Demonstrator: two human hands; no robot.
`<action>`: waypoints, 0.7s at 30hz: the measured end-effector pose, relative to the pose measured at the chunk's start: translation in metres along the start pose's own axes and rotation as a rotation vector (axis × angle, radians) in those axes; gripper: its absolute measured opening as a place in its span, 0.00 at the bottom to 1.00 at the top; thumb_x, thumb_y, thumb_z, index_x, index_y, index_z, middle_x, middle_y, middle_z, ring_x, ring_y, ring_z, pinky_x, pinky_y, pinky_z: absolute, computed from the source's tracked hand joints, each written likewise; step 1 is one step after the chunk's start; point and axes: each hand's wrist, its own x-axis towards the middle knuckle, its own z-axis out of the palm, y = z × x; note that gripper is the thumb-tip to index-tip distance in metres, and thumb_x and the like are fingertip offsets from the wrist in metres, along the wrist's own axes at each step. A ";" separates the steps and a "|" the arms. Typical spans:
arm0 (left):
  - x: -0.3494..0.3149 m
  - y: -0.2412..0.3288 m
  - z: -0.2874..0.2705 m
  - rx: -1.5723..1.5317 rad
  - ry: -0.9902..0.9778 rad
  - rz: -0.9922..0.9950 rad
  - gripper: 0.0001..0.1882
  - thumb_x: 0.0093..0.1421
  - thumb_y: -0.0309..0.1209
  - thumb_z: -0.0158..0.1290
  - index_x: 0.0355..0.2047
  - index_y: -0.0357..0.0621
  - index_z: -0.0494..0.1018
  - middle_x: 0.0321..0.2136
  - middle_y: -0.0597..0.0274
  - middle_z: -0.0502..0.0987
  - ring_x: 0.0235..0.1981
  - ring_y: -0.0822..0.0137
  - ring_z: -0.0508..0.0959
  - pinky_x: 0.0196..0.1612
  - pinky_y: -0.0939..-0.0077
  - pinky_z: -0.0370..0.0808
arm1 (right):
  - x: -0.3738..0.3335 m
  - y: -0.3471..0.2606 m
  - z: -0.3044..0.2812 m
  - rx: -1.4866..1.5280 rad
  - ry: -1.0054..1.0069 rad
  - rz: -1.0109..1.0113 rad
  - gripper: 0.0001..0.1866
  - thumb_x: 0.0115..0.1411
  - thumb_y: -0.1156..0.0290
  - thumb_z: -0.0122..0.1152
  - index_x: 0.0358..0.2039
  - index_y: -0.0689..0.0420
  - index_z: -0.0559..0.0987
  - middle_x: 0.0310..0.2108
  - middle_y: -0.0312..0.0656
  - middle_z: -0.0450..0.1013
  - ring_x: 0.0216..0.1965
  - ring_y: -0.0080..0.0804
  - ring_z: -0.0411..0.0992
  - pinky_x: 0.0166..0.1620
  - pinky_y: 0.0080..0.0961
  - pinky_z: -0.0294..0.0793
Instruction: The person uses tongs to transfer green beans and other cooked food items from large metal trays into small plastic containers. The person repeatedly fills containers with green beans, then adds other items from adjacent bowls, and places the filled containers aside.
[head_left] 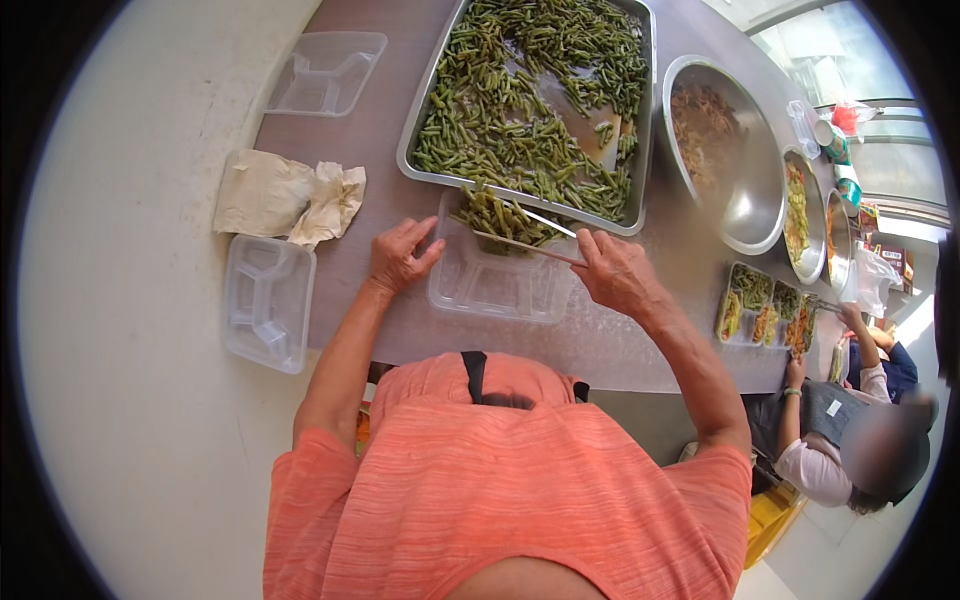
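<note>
In my right hand (615, 270) is a pair of metal tongs (548, 222), with its two arms pointing left. Between and around the arms lies a clump of cut green beans (495, 218), over the far part of a clear plastic compartment tray (500, 285). My left hand (402, 255) is at the left edge of this tray, thumb and fingers apart; whether it touches the rim I cannot tell. Just beyond stands a large steel pan (405, 150) of cooked green beans (520, 110), with a patch of its bottom showing at the right.
Clear trays lie at the far left (325, 75) and near left (270, 300), by crumpled brown paper (285, 195). To the right stand a steel bowl (750, 195) of shredded food and smaller bowls (805, 215). A person (830, 440) works at filled trays (765, 305).
</note>
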 end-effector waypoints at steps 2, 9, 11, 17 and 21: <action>0.000 0.000 -0.003 0.018 -0.002 -0.001 0.16 0.49 0.34 0.61 0.39 0.45 0.77 0.19 0.63 0.71 0.17 0.65 0.74 0.21 0.71 0.72 | -0.005 -0.003 -0.010 -0.012 0.024 0.002 0.21 0.53 0.64 0.64 0.41 0.60 0.68 0.28 0.42 0.68 0.30 0.41 0.74 0.29 0.34 0.74; 0.001 0.001 0.003 -0.039 0.011 -0.010 0.15 0.48 0.34 0.61 0.38 0.46 0.77 0.18 0.64 0.70 0.17 0.65 0.73 0.21 0.72 0.71 | -0.018 -0.005 -0.020 -0.109 0.040 -0.026 0.19 0.56 0.63 0.61 0.41 0.61 0.68 0.28 0.42 0.68 0.30 0.39 0.74 0.29 0.33 0.75; 0.000 -0.001 0.003 -0.029 0.012 -0.003 0.15 0.48 0.34 0.61 0.38 0.46 0.77 0.18 0.64 0.70 0.17 0.65 0.73 0.21 0.72 0.71 | -0.022 0.000 -0.014 -0.132 0.006 -0.026 0.18 0.56 0.64 0.60 0.41 0.61 0.69 0.28 0.42 0.68 0.30 0.38 0.74 0.29 0.33 0.75; -0.004 0.000 0.003 0.000 0.000 -0.015 0.16 0.48 0.34 0.61 0.38 0.46 0.77 0.18 0.64 0.70 0.16 0.65 0.72 0.20 0.71 0.71 | -0.022 -0.011 -0.037 -0.112 -0.005 0.002 0.14 0.59 0.67 0.56 0.41 0.62 0.69 0.27 0.42 0.69 0.28 0.39 0.74 0.27 0.33 0.75; -0.002 -0.002 0.004 -0.034 0.023 0.044 0.17 0.48 0.29 0.61 0.41 0.44 0.76 0.18 0.63 0.70 0.15 0.68 0.71 0.19 0.74 0.69 | 0.003 -0.018 -0.001 -0.143 0.026 -0.058 0.15 0.58 0.67 0.56 0.41 0.63 0.69 0.26 0.42 0.69 0.28 0.39 0.75 0.27 0.33 0.75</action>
